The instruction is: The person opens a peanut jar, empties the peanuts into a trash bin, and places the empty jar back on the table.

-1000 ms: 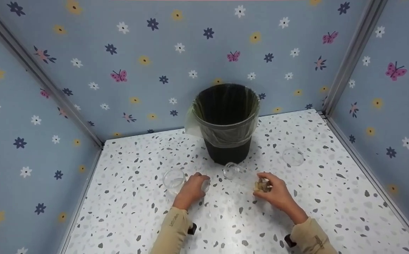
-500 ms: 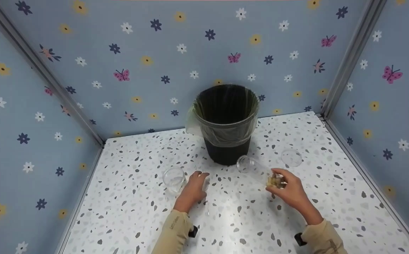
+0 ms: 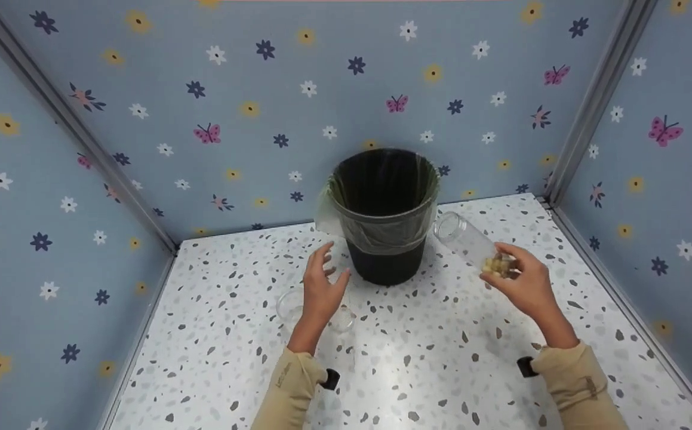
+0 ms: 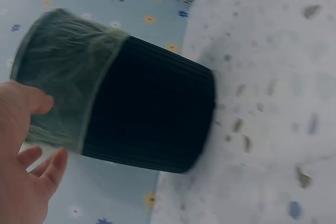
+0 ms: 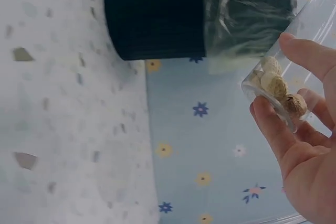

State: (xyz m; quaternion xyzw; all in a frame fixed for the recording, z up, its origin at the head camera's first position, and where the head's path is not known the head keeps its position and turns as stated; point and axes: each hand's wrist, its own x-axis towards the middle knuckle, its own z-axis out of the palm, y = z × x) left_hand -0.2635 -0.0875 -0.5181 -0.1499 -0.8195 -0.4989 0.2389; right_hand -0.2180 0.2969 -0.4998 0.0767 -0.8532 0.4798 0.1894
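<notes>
My right hand (image 3: 525, 283) grips the bottom end of a clear cylindrical jar (image 3: 464, 240), raised beside the bin with its other end pointing up and left. Several pale, wrinkled nut-like pieces (image 5: 274, 83) lie at its bottom, seen close in the right wrist view. My left hand (image 3: 325, 292) holds nothing; its fingers are spread and raised in front of the bin. Below and behind it on the table are a clear round container (image 3: 286, 304), partly hidden by the hand, and a small clear round piece (image 3: 342, 321).
A black bin (image 3: 386, 263) with a translucent green liner (image 3: 390, 233) stands on the speckled white table (image 3: 417, 370) near the back wall. Flower-patterned blue panels (image 3: 250, 143) close off the back and both sides.
My right hand has lifted the jar and carried it right and toward the back, beside the bin. My left hand has come up off the small clear piece, its fingers opening.
</notes>
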